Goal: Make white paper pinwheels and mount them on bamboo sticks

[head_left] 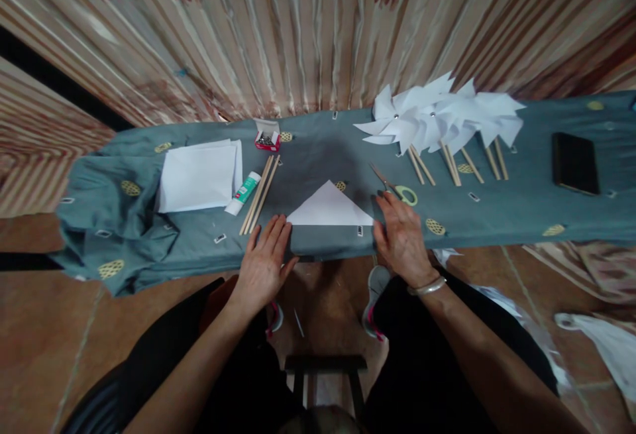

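Observation:
A white sheet of paper (pixel 328 207), folded into a triangle, lies in front of me with its long edge nearest my body and its peak pointing away. My left hand (pixel 264 258) lies flat at the left corner, fingers stretched out and fingertips at the paper's edge. At the opposite corner my right hand (pixel 401 238) rests on the cloth, fingers extended and thumb side by the tip. Neither hand grips anything. Just beyond my right fingertips lie scissors (pixel 406 195) with a pale green handle. Wooden sticks (pixel 261 194) and a glue stick (pixel 243 193) lie beyond my left hand.
A stack of white paper (pixel 197 177) lies left on the green tablecloth (pixel 308 149). Behind the sticks stands an open red box (pixel 267 139) of small metal pieces. Several paper pinwheels (pixel 437 116) overlap at the back right, near a dark rectangular object (pixel 575 163). A curtain (pixel 308 36) hangs behind.

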`<move>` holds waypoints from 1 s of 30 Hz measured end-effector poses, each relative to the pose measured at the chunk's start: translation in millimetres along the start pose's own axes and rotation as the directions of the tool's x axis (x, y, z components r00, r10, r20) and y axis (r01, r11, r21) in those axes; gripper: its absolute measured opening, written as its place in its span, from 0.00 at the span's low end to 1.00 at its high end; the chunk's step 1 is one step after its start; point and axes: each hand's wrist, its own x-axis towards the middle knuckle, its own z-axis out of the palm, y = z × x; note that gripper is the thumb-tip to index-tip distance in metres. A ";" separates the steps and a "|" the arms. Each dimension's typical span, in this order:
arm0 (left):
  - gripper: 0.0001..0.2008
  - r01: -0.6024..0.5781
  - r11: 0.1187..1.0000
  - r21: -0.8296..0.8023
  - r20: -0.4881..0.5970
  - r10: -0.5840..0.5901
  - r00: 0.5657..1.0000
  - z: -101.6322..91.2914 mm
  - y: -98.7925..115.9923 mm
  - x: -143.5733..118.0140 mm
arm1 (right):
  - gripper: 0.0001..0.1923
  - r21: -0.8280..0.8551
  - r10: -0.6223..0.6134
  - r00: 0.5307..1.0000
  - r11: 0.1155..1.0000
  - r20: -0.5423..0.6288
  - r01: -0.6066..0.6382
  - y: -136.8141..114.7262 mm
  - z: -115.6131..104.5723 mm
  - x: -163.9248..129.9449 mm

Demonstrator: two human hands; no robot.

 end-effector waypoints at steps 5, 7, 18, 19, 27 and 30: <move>0.28 0.019 1.000 -0.020 -0.042 -0.020 0.999 2.5 2.0 -2.5 | 0.25 -0.008 -0.009 1.000 1.000 -0.011 0.009 5.6 -1.4 -2.7; 0.29 0.024 0.999 -0.031 -0.050 -0.025 0.998 3.7 2.3 -3.6 | 0.25 0.000 -0.004 1.000 1.000 -0.004 0.004 7.3 -2.1 -2.7; 0.30 0.026 0.999 -0.021 -0.044 -0.026 0.999 6.1 0.5 -5.0 | 0.22 -0.036 -0.034 0.998 0.999 0.053 0.036 -13.2 -1.7 7.4; 0.29 0.025 1.000 -0.015 -0.046 -0.025 0.999 5.8 0.3 -5.1 | 0.23 -0.034 -0.031 0.997 0.999 0.068 0.033 -14.2 -0.1 7.3; 0.26 0.019 0.999 -0.042 -0.109 -0.024 0.994 3.6 -4.5 -7.1 | 0.22 -0.033 0.007 0.996 0.999 0.092 -0.004 -13.2 4.6 5.6; 0.25 0.022 0.998 -0.057 -0.132 -0.029 0.991 2.2 -7.3 -8.9 | 0.22 -0.041 0.006 0.996 0.999 0.093 -0.002 -13.8 3.7 6.0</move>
